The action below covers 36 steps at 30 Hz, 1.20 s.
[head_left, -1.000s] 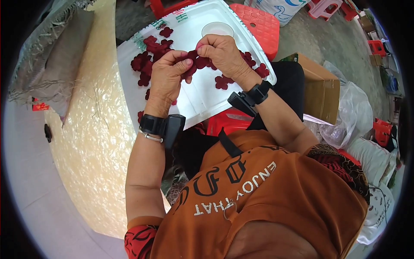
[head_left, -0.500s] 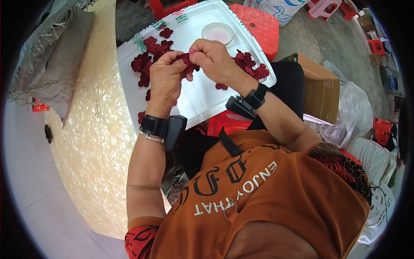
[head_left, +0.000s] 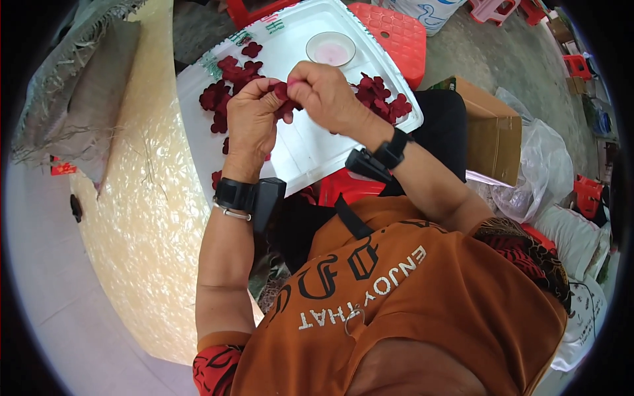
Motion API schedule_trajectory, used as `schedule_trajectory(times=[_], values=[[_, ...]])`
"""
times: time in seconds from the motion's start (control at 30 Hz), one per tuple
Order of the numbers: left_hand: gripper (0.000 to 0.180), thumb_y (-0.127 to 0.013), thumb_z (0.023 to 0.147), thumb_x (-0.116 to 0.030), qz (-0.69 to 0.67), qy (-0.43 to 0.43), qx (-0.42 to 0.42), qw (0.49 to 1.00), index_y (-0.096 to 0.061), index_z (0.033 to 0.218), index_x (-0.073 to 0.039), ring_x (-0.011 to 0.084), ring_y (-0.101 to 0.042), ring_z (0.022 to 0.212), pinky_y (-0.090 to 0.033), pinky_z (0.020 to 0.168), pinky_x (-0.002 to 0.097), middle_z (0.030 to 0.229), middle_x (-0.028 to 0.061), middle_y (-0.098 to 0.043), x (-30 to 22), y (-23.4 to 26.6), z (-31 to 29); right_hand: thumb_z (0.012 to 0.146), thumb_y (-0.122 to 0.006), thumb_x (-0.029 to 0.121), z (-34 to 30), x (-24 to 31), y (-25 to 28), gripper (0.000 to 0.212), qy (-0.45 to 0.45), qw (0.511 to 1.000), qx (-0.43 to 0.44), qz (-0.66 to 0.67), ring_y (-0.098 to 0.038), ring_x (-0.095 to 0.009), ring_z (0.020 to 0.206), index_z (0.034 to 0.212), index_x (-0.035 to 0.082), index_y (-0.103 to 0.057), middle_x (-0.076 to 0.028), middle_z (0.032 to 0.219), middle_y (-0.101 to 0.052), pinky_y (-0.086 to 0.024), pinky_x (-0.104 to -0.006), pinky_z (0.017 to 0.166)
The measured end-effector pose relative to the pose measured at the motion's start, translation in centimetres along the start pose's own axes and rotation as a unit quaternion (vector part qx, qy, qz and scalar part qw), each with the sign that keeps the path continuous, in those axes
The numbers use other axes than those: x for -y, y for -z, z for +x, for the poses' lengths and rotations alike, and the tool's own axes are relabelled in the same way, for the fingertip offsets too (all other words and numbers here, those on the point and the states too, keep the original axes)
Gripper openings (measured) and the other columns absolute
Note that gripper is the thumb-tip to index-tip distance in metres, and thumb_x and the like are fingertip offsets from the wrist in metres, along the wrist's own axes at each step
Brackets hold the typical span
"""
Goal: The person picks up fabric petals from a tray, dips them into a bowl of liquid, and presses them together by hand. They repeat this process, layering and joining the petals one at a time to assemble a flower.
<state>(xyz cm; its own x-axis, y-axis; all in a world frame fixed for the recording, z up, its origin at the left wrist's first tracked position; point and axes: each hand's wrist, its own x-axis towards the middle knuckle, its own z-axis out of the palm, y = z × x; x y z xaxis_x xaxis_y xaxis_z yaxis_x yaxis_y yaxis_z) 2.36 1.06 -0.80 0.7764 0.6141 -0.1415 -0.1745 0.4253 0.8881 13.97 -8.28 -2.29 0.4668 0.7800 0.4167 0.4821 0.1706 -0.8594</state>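
Observation:
Over a white tray (head_left: pixel 300 158), my left hand (head_left: pixel 252 119) pinches a dark red fabric flower (head_left: pixel 284 99). My right hand (head_left: pixel 327 96) meets it there, thumb and fingers pressed together at the flower's edge; exactly what those fingertips grip is partly hidden. On the tray left of my hands lies a loose cluster of dark red flower-shaped pieces (head_left: pixel 214 97). Another group of these red flowers (head_left: pixel 375 96) lies beyond my right wrist. A shallow round dish (head_left: pixel 330 49) with something pale pink in it stands on the tray just past my right hand.
A red plastic stool (head_left: pixel 389 39) is behind the tray. An open cardboard box (head_left: pixel 492 135) and clear plastic bags (head_left: pixel 545 165) stand to the right. On the left is a shiny cream-coloured surface (head_left: pixel 145 218) with grey frayed cloth (head_left: pixel 99 86) at its far end.
My right hand has shifted very slightly left and down, still at the flower. The left hand stays in nearly the same place, and the view has moved a little.

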Motion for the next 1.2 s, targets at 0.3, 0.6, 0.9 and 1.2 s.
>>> schedule_trajectory(times=[0.3, 0.6, 0.9, 1.2], values=[[0.012, -0.059, 0.079, 0.002, -0.048, 0.002, 0.006, 0.999, -0.056, 0.091, 0.003, 0.0199, -0.056, 0.062, -0.046, 0.05, 0.028, 0.079, 0.0116, -0.06, -0.3, 1.1, 0.1, 0.083, -0.052, 0.013, 0.1, -0.8, 0.8, 0.016, -0.157, 0.979, -0.001, 0.128, -0.055, -0.014, 0.058, 0.078, -0.002, -0.058, -0.007, 0.064, -0.057, -0.045, -0.0249, 0.053], [0.014, -0.059, 0.08, 0.0, -0.065, -0.023, 0.038, 0.997, -0.055, 0.093, 0.002, 0.0188, -0.056, 0.062, -0.046, 0.051, 0.0282, 0.08, 0.0107, -0.06, -0.5, 1.7, 0.5, 0.085, -0.056, 0.016, -0.1, 0.2, 1.0, 0.019, -0.138, 0.957, 0.043, 0.251, -0.053, -0.008, 0.056, 0.081, -0.003, -0.059, -0.004, 0.066, -0.057, -0.048, -0.0222, 0.051], [0.014, -0.057, 0.082, -0.001, -0.05, -0.002, 0.025, 0.998, -0.054, 0.095, 0.002, 0.0186, -0.054, 0.057, -0.044, 0.05, 0.0276, 0.077, 0.0107, -0.059, -0.1, 0.4, 0.3, 0.083, -0.054, 0.007, -0.1, 0.9, 0.5, 0.012, -0.003, 0.996, 0.045, 0.077, -0.054, -0.009, 0.055, 0.081, -0.003, -0.058, -0.004, 0.064, -0.056, -0.045, -0.022, 0.051], [0.012, -0.056, 0.082, 0.0, -0.067, -0.011, 0.005, 0.998, -0.054, 0.094, 0.003, 0.0184, -0.053, 0.056, -0.043, 0.049, 0.0269, 0.075, 0.0102, -0.058, 0.1, 0.2, 0.1, 0.08, -0.057, 0.007, -0.2, 0.3, 0.1, 0.008, 0.018, 1.0, 0.023, 0.009, -0.054, -0.012, 0.056, 0.079, -0.001, -0.057, -0.006, 0.061, -0.057, -0.043, -0.0239, 0.053]])
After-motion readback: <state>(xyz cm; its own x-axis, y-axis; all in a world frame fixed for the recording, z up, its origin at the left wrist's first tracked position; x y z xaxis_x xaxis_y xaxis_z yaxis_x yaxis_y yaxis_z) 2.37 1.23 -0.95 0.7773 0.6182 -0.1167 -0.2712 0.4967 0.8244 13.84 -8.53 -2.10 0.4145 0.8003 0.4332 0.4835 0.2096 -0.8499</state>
